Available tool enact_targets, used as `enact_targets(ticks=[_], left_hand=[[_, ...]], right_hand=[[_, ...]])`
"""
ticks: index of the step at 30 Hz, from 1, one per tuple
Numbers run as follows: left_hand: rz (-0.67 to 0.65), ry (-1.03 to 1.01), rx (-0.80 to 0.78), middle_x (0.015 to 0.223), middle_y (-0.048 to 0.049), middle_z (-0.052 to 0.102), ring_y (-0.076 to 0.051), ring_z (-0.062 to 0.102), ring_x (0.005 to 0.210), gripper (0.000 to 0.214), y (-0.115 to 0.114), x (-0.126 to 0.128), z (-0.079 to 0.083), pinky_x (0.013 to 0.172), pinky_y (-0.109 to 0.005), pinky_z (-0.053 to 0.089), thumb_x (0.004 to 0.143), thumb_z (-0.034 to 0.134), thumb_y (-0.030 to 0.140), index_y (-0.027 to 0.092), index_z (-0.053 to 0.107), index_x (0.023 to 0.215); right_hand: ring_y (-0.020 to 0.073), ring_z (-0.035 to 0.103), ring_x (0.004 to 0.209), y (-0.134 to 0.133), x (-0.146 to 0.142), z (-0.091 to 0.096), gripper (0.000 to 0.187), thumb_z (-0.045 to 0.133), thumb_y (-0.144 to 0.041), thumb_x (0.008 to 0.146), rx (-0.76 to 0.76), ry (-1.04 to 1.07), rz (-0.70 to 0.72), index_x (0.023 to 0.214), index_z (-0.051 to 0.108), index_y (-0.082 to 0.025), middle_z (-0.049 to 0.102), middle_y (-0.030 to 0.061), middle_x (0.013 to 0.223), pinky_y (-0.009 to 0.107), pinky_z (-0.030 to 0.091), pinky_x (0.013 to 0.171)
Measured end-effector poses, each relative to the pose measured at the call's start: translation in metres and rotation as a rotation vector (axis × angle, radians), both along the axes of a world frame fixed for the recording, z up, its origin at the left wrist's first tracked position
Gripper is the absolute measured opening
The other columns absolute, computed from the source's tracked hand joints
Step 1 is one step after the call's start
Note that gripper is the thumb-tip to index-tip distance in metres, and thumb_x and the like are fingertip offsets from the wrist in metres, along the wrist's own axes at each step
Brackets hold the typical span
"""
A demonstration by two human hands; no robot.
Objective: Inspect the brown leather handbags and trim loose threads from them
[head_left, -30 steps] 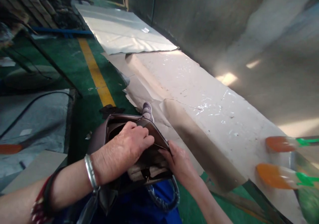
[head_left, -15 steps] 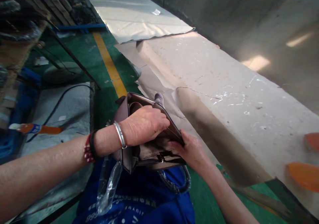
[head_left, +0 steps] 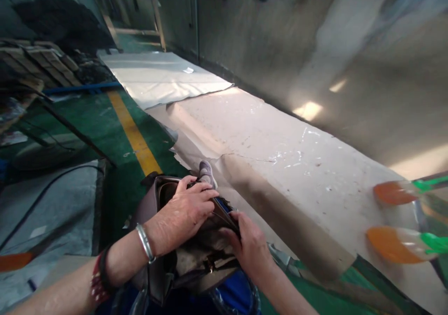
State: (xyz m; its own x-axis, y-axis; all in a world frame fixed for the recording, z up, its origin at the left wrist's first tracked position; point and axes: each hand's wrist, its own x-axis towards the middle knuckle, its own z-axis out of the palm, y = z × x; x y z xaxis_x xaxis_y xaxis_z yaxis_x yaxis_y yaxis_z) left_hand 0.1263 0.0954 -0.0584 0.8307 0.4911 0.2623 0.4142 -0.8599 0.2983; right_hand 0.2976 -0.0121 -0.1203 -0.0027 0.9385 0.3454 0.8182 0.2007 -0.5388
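Note:
A mauve-brown handbag [head_left: 144,212] rests on my lap with its mouth open toward me. My left hand [head_left: 184,218], a silver bangle at the wrist, reaches across the opening, its fingers curled over the far rim. At the right end of the mouth, my right hand [head_left: 252,241] grips the rim, thumb inside and fingers outside. The beige lining [head_left: 191,263] and a small metal zipper pull [head_left: 210,264] show below my hands. Part of the inside is hidden by my left hand. Under the bag is blue cloth [head_left: 233,290].
A long paper-covered table [head_left: 273,137] runs along the wall. Two orange-handled tools with green parts, one an orange handle [head_left: 392,245], lie at its right end. At left stands a low grey-topped platform [head_left: 70,198]. A shoe [head_left: 206,172] shows beyond the bag.
The view has tilted up and shifted right. My left hand has come from inside the bag to its far rim. My right hand stays on the rim's right end.

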Motion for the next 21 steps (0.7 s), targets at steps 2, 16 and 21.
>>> enact_targets(ticks=[2, 16, 21], left_hand=[[0.008, -0.023, -0.01, 0.106, 0.0023, 0.067, -0.021, 0.052, 0.105, 0.013, 0.001, 0.001, -0.002, 0.097, -0.048, 0.02, 0.082, 0.054, 0.014, 0.021, 0.059, 0.072], [0.073, 0.049, -0.043, 0.101, 0.0022, 0.068, -0.022, 0.054, 0.101, 0.007, -0.002, 0.006, 0.005, 0.094, -0.045, 0.025, 0.077, 0.059, 0.016, 0.02, 0.062, 0.072], [0.116, 0.108, -0.109, 0.102, 0.0, 0.068, -0.023, 0.054, 0.104, 0.005, -0.003, 0.007, 0.01, 0.097, -0.046, 0.024, 0.077, 0.059, 0.017, 0.017, 0.064, 0.074]], right_hand=[[0.0186, 0.058, 0.079, -0.001, 0.0, 0.001, 0.019, 0.05, -0.028, 0.089, 0.177, 0.035, -0.036, 0.103, 0.049, -0.016, 0.06, 0.0075, 0.087, 0.03, 0.049, 0.069], [0.0161, 0.055, 0.075, 0.003, -0.006, 0.003, 0.008, 0.043, -0.016, 0.09, 0.223, 0.003, -0.001, 0.083, 0.046, -0.019, 0.05, 0.0047, 0.082, 0.027, 0.048, 0.064], [0.014, 0.056, 0.066, 0.005, -0.008, 0.006, 0.011, 0.04, -0.021, 0.092, 0.18, 0.063, -0.023, 0.081, 0.044, -0.02, 0.05, 0.0022, 0.077, 0.025, 0.048, 0.058]])
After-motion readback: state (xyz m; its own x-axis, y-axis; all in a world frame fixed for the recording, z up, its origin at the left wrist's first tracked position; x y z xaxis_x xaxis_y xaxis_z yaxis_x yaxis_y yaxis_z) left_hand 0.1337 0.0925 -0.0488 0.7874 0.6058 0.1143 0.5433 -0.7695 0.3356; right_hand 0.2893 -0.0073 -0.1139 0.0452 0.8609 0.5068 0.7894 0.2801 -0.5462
